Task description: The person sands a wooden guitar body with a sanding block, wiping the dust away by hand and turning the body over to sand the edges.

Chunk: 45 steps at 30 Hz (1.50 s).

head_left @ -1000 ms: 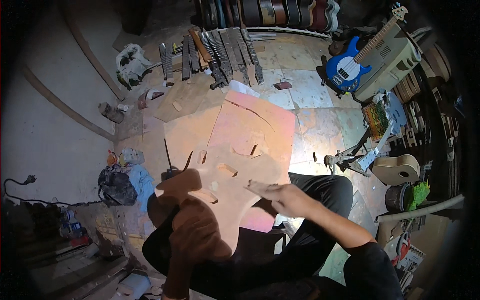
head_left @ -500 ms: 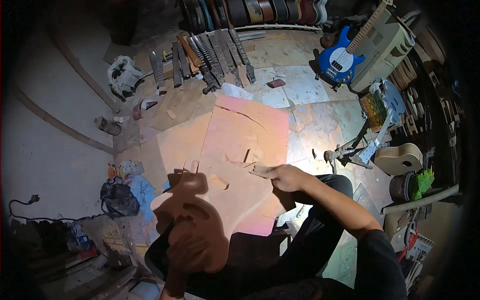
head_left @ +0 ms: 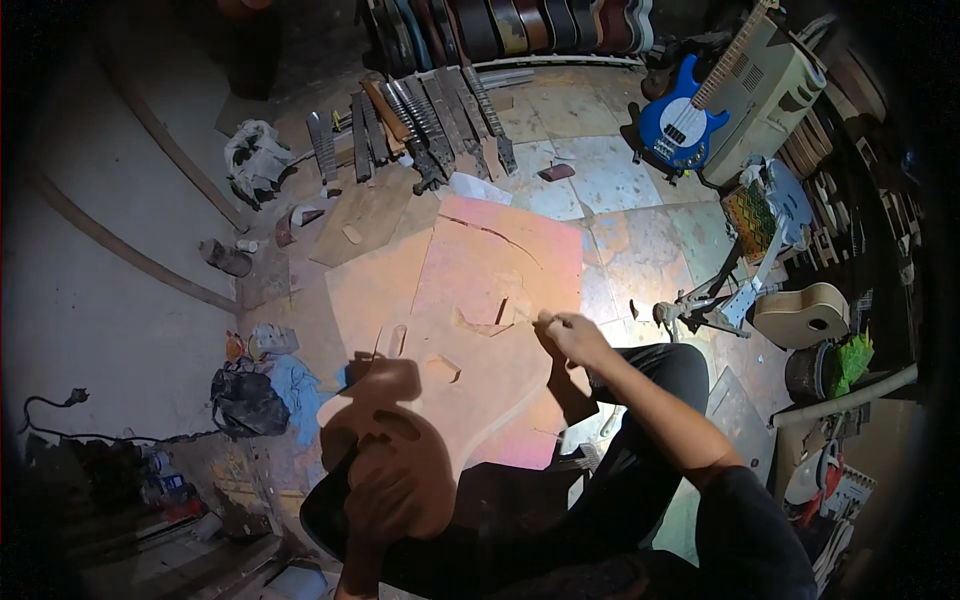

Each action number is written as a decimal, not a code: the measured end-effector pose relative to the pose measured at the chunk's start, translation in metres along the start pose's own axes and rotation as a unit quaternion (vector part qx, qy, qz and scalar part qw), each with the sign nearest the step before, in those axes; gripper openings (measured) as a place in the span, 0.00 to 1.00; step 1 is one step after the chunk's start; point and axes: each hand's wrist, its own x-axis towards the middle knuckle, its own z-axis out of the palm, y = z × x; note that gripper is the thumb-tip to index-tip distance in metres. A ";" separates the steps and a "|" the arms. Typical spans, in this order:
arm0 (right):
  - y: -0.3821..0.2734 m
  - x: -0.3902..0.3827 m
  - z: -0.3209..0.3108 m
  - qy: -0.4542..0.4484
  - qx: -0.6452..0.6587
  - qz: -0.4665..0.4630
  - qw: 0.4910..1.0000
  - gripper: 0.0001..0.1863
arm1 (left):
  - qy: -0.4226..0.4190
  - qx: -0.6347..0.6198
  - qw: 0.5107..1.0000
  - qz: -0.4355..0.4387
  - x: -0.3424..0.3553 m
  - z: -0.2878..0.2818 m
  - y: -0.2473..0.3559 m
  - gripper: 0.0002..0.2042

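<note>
A pale, unpainted wooden guitar body [head_left: 480,395] lies across my lap, with a small angular cut-out in its face. Shadow covers its left part. My left hand [head_left: 382,500] rests on the body's near-left rim, its fingers laid over the wood and dim in the shade. Beyond the body's far-right edge, my right hand [head_left: 575,338] has its fingers curled in. Whatever may be pinched in them is too small to make out. The body's far outline blends with the pinkish board [head_left: 500,235] on the floor behind it.
Several guitar necks [head_left: 430,115] lie at the far side, before a row of guitar bodies [head_left: 530,28]. A blue bass guitar [head_left: 685,120] leans at the far right, near a metal stand [head_left: 700,310] and an acoustic guitar body [head_left: 803,316]. A black bag [head_left: 245,400] sits at left.
My right hand has drawn off the body's edge, slightly up and to the right, and its stretched fingers have curled in. The left hand stays on the body. The whole view has shifted slightly.
</note>
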 end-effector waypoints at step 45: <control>-0.040 -0.084 -0.048 -0.086 0.210 -0.277 0.934 0.39 | 0.203 -0.535 0.679 -0.460 -0.006 0.100 -0.113 0.25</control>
